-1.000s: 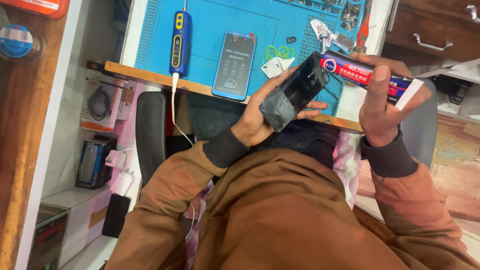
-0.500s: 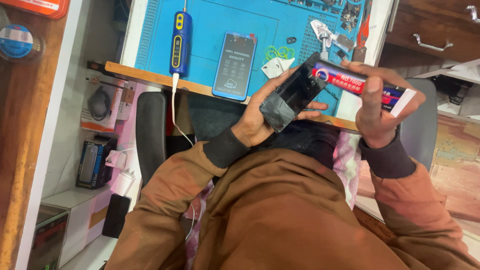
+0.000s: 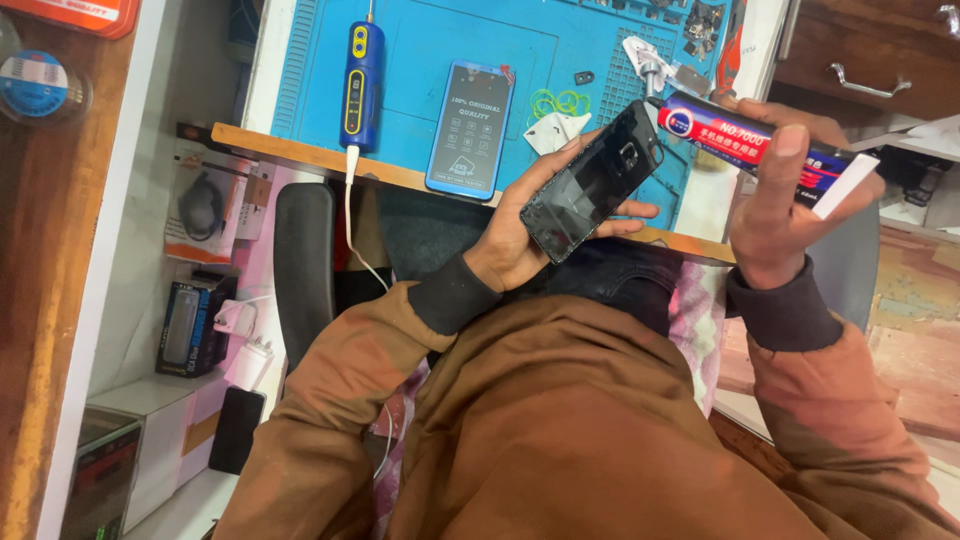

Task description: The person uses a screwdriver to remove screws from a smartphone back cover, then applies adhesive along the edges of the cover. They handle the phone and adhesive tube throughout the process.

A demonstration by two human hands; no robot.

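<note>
My left hand (image 3: 520, 235) grips a black phone body (image 3: 592, 183) with its inner side up, tilted toward the upper right. My right hand (image 3: 775, 205) holds a red and blue glue tube (image 3: 745, 140) with a white end, its metal nozzle (image 3: 655, 75) pointing left near the phone's top edge. Both hands are raised in front of the bench edge, above my lap. A second phone screen (image 3: 470, 130) with a protective film lies flat on the blue work mat (image 3: 420, 60).
A blue hand tool (image 3: 360, 85) with a white cable lies on the mat's left side. Green rings (image 3: 555, 100) and small white pieces sit near the mat's middle. A black chair arm (image 3: 305, 270) stands at left, with boxes and chargers on shelves (image 3: 200, 330). Wooden drawers (image 3: 860, 60) are at right.
The right hand has shifted the glue tube slightly, its nozzle staying close to the phone's top. The left hand keeps the phone in about the same place.
</note>
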